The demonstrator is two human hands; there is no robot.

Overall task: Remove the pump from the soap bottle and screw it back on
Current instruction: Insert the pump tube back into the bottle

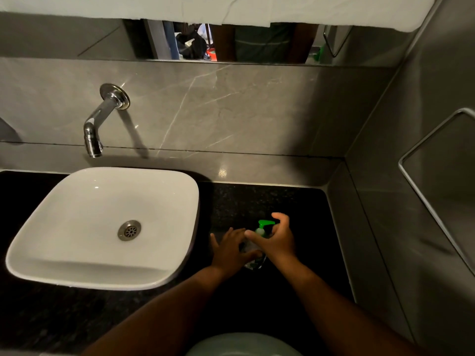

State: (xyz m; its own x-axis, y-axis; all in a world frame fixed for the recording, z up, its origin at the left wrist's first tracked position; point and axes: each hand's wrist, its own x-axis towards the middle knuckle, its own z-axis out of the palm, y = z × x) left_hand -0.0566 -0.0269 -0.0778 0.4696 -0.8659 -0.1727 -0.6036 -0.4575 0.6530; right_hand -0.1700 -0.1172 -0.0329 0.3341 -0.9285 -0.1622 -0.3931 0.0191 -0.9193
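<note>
A clear soap bottle (253, 263) stands upright on the black countertop (295, 201), just right of the sink. Its green pump (264, 224) sits on top, nozzle pointing left. My left hand (231, 250) wraps around the bottle's body from the left. My right hand (276, 240) curls around the pump collar from the right, thumb and fingers on the neck. Most of the bottle is hidden behind both hands.
A white square basin (64, 253) with a metal drain (129, 229) fills the left of the counter. A chrome wall tap (99, 124) juts out above it. Grey tiled walls close in behind and at the right, with a metal frame (421, 181) on the right wall.
</note>
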